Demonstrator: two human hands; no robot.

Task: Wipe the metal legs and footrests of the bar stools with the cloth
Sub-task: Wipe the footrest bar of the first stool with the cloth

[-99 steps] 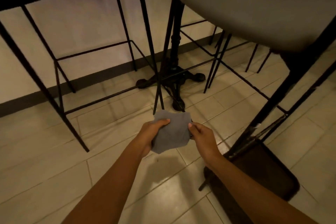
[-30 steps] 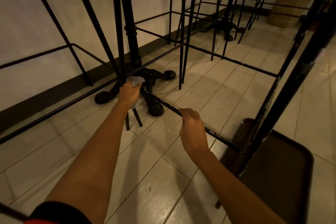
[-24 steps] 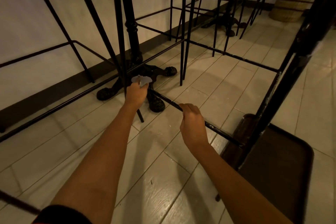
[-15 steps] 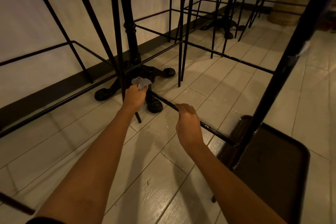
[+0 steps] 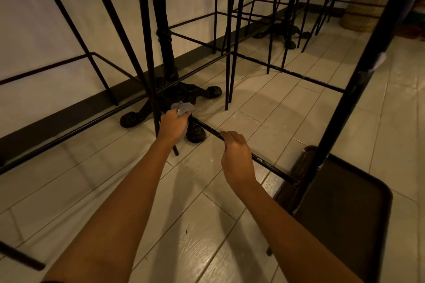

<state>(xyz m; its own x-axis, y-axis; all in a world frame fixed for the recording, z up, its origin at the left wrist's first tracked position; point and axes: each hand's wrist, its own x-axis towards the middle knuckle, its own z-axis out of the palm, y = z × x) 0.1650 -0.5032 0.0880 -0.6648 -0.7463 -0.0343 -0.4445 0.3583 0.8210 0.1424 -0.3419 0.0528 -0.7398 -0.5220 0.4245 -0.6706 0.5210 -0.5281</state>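
Note:
A thin black footrest bar (image 5: pixel 271 166) of the nearest bar stool runs low across the floor from centre to lower right. My left hand (image 5: pixel 173 125) is closed around a small grey cloth (image 5: pixel 182 107), pressed where the bar's far end meets a slim black stool leg (image 5: pixel 150 57). A tuft of cloth sticks out above the fingers. My right hand (image 5: pixel 234 156) grips the same footrest bar further along, towards a thick black leg (image 5: pixel 358 76) on the right.
An ornate black table pedestal with clawed feet (image 5: pixel 195 133) stands just behind my left hand. More thin stool legs and footrest frames (image 5: pixel 230 57) crowd the wall side. A dark flat tray-like mat (image 5: pixel 340 220) lies at lower right, a woven planter (image 5: pixel 365 10) at far right.
Over the last second my left hand with the cloth has shifted slightly on the leg and bar joint. My right hand has kept its grip on the footrest bar. Earlier both hands held the cloth.

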